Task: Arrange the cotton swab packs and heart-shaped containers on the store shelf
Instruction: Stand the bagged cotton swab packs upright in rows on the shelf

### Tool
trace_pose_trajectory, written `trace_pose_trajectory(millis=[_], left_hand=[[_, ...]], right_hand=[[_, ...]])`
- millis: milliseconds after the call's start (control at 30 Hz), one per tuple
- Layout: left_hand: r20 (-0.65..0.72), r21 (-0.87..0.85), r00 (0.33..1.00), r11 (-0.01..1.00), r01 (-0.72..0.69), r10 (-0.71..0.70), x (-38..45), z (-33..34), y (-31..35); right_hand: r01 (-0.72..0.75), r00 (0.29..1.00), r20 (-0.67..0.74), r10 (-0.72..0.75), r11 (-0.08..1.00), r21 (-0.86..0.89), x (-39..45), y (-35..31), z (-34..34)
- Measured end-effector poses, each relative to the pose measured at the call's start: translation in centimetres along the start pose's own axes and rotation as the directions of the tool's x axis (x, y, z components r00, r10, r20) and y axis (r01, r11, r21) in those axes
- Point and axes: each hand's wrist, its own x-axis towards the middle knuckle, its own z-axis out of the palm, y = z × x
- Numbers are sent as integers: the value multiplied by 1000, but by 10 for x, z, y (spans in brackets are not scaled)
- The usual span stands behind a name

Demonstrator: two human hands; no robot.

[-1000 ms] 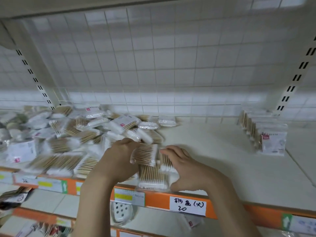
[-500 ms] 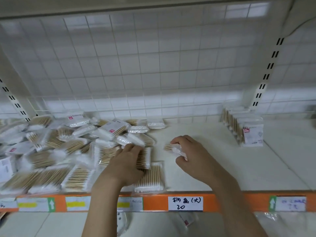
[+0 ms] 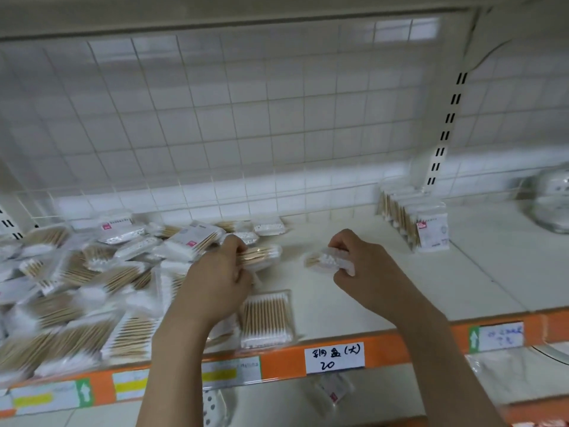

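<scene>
A loose heap of cotton swab packs [image 3: 77, 288] covers the left half of the white shelf [image 3: 400, 291]. My left hand [image 3: 215, 278] grips one pack [image 3: 261, 255] at the heap's right edge. My right hand [image 3: 366, 269] holds another swab pack [image 3: 326, 261] just above the shelf's middle. A single pack [image 3: 266, 318] lies flat near the front edge between my arms. A neat upright row of packs [image 3: 415, 220] stands at the back right. No heart-shaped container is plainly visible.
A wire grid panel [image 3: 246, 118] backs the shelf, with a slotted upright [image 3: 446, 127] at the right. The orange price rail [image 3: 385, 352] carries a handwritten label [image 3: 335, 357]. A clear wrapped round item [image 3: 551, 201] sits far right. A lower shelf holds more goods [image 3: 334, 391].
My right hand has lifted its pack away from the heap and moved right. My left hand has reached further back onto a pack at the heap's edge. The view has shifted right.
</scene>
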Motion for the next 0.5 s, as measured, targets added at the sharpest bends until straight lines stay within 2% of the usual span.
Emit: trace_pose_trajectory(millis=[167,333,500], left_hand=[[-88,-29,994,997,-65,62,5,5,15],[-53,25,984,985,-171,172,10,19,31],[-102,-149,983,974,-169,154,13,36,59]], right_hand=[[12,998,-62,-16,998,-64,-13,15,-11],[-76,990,-128,66,994,-80,-31,37,-25],[-158,971,-191,142,985,-73,-40,63,-55]])
